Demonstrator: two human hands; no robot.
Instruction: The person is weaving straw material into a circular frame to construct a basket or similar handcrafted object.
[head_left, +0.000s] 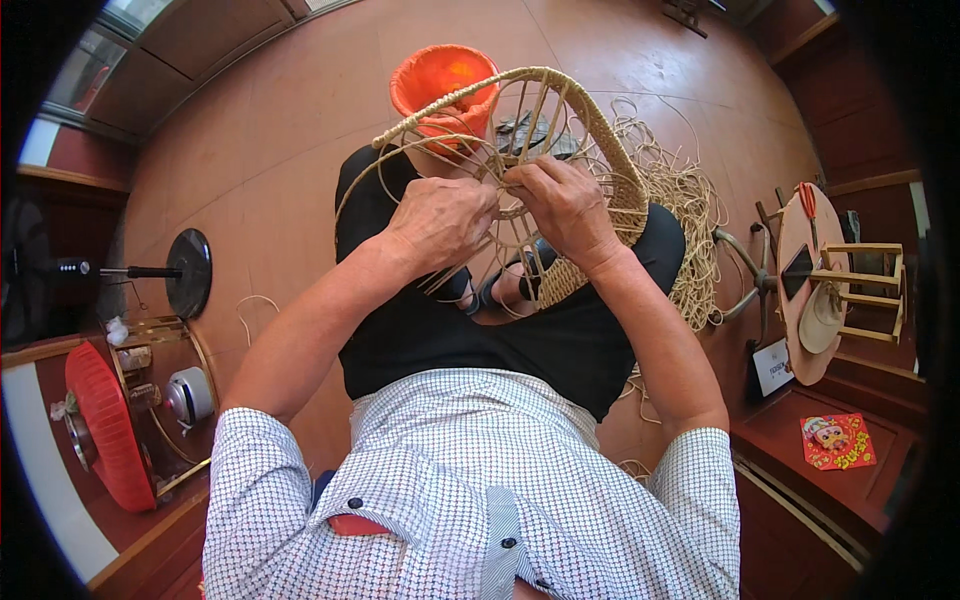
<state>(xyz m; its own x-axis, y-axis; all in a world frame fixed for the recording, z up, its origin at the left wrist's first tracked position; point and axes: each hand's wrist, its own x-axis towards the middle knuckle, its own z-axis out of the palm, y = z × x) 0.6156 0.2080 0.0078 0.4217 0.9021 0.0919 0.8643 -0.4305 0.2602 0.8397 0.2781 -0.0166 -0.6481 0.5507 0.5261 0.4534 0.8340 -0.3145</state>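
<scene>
Gripping a tan, round, open-ribbed cord basket (630, 174) near its hub with the left hand (445, 217), fingers curled in; pinching just beside with the right hand (567, 205), thumb and forefinger drawn together. Held tilted between black-trousered knees (655, 250), with rim arching beyond both hands and woven wall curving past the right one. Backed in view by a round, orange-lined bin (412, 74); flanked on the right by a loose heap of tan cord (690, 225).

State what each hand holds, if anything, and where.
The left hand and right hand grip the partly woven basket near where its bare spokes meet; the exact fingerhold is hidden.
</scene>
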